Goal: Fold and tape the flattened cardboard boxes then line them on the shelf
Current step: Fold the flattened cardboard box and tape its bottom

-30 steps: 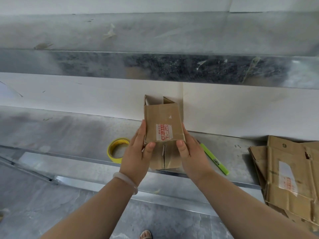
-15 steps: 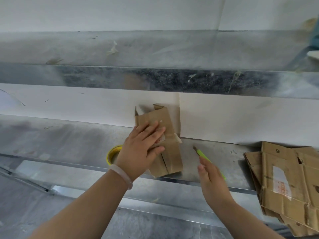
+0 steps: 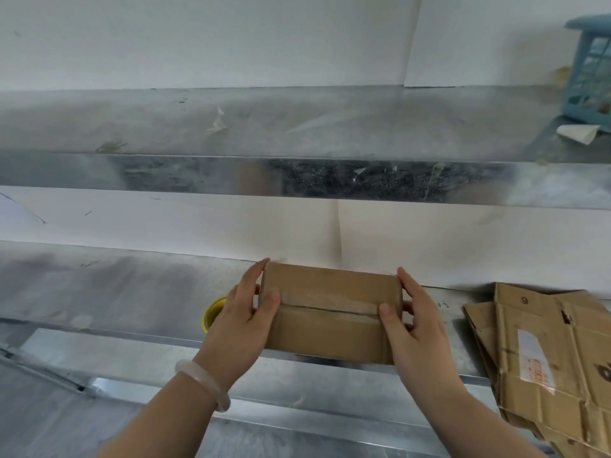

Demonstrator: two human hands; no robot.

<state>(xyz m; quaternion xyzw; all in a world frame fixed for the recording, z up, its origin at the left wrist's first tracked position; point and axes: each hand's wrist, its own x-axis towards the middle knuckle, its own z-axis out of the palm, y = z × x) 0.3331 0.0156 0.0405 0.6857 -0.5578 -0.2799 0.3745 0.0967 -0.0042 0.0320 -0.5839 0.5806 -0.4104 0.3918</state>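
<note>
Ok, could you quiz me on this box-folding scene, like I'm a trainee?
1. True or false: the folded box has its flaps standing open.
2. Where is the pile of flattened boxes? A: left of the folded box. B: right of it. C: on top of it.
3. Fill in: the tape roll beside the folded box is ___ in colour.
Key: 1 false, the flaps meet in a closed seam; 2 B; 3 yellow.

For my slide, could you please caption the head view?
Left hand and right hand hold a folded cardboard box at the shelf near flattened boxes.
</note>
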